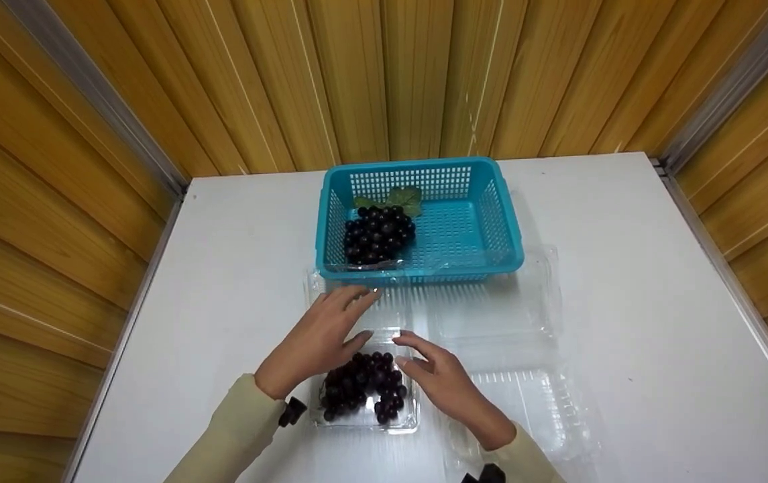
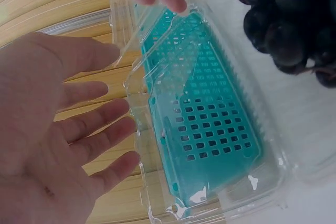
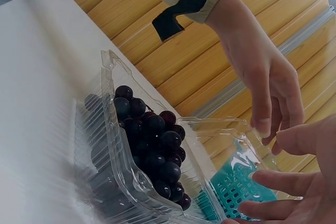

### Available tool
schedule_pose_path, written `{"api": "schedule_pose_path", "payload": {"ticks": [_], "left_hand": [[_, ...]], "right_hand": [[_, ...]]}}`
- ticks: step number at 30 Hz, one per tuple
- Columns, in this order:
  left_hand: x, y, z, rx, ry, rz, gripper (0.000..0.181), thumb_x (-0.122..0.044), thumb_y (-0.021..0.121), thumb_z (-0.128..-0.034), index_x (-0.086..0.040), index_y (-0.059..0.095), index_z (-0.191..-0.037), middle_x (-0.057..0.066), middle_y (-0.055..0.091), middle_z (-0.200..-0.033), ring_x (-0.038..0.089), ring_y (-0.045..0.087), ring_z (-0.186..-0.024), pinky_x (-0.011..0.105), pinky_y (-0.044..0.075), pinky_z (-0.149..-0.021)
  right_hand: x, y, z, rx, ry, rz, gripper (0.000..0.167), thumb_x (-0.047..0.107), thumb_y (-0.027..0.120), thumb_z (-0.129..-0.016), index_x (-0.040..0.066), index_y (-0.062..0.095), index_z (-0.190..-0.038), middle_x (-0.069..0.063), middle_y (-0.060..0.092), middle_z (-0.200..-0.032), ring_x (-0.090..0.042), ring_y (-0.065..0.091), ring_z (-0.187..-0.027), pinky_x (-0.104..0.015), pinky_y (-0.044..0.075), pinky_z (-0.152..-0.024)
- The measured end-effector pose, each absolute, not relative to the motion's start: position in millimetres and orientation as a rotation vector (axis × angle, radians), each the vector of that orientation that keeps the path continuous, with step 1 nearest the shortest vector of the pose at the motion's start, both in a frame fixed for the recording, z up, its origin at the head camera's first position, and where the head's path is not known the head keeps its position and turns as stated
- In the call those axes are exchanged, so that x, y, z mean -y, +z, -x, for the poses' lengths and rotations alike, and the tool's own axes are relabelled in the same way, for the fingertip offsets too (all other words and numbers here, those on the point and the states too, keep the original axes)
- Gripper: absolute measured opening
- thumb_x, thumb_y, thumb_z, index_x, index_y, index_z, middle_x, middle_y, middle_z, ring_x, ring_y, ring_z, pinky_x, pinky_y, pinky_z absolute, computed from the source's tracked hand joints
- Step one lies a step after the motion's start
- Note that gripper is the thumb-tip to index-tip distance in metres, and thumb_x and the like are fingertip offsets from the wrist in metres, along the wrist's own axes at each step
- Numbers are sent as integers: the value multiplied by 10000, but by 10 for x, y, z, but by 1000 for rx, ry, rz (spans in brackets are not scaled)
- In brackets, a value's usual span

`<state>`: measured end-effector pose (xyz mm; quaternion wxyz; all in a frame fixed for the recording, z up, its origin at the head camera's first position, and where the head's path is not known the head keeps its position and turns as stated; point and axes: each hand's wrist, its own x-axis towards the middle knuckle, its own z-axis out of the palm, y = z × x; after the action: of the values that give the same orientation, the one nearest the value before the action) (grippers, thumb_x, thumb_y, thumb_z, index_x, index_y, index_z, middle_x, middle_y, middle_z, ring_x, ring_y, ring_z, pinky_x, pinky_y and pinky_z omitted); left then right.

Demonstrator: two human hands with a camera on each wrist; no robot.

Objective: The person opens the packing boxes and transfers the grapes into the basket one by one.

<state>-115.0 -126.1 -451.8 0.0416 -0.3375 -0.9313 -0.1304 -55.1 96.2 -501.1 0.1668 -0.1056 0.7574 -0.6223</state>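
Observation:
A clear plastic clamshell box [image 1: 402, 424] stands near the front of the table, with a bunch of dark grapes [image 1: 353, 386] in its base. Its hinged lid [image 2: 163, 198] is raised on the far side, and the basket shows through it. My left hand [image 1: 326, 332] is above the far left part of the box, its fingers extended at the lid's edge. From the right, my right hand [image 1: 447, 382] reaches toward the same lid with thumb and fingers spread apart. In the right wrist view, the left hand [image 3: 268, 87] hangs over the lid; contact is unclear.
Behind the box, a blue basket [image 1: 513, 228] holds another bunch of dark grapes [image 1: 380, 235] with green leaves [image 1: 405, 198]. To the right lies a second clear clamshell box [image 1: 524, 409], open. Wood-patterned walls [image 1: 417, 80] enclose the white table [image 1: 625, 282].

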Motion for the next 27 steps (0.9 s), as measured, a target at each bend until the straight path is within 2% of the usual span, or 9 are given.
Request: {"api": "schedule_pose_path", "payload": {"ticks": [6, 9, 14, 21, 27], "left_hand": [[1296, -4601, 1004, 2895, -438, 1102, 629, -321, 725, -866, -150, 467, -1414, 68, 532, -1353, 213, 555, -1204, 386, 507, -976], [1304, -4659, 940, 2940, -468, 1130, 645, -343, 733, -856, -157, 471, -1415, 63, 535, -1346, 207, 561, -1196, 386, 512, -966], [1293, -4743, 866, 3009, -485, 1164, 657, -367, 741, -843, -186, 479, -1418, 37, 547, -1342, 185, 550, -1206, 385, 504, -970], [1291, -4812, 797, 3066, -473, 1166, 660, -371, 767, -817, -208, 503, -1399, 28, 553, -1337, 183, 552, -1204, 398, 502, -978], [1293, -4870, 753, 3094, -457, 1186, 674, -362, 770, -816, -210, 490, -1410, 45, 544, -1353, 208, 551, -1219, 418, 497, -987]], "right_hand": [[-973, -4999, 557, -2132, -1824, 297, 399, 240, 519, -1004, 104, 509, -1379, -151, 370, -1532, -325, 340, -1428, -364, 440, -1064], [-977, -4996, 557, -2123, -1836, 310, 419, 252, 517, -1005, 82, 497, -1388, -142, 368, -1533, -328, 333, -1431, -348, 445, -1060], [-978, -5003, 554, -2106, -1828, 328, 468, 293, 517, -1004, 61, 469, -1407, -162, 341, -1545, -335, 315, -1440, -341, 439, -1065], [-959, -5011, 555, -2099, -1813, 331, 443, 304, 520, -1002, 114, 484, -1401, -175, 341, -1543, -337, 323, -1435, -346, 439, -1067], [-942, -5026, 558, -2080, -1826, 337, 431, 287, 524, -1001, 103, 494, -1389, -174, 360, -1533, -335, 327, -1434, -315, 447, -1056]]}}
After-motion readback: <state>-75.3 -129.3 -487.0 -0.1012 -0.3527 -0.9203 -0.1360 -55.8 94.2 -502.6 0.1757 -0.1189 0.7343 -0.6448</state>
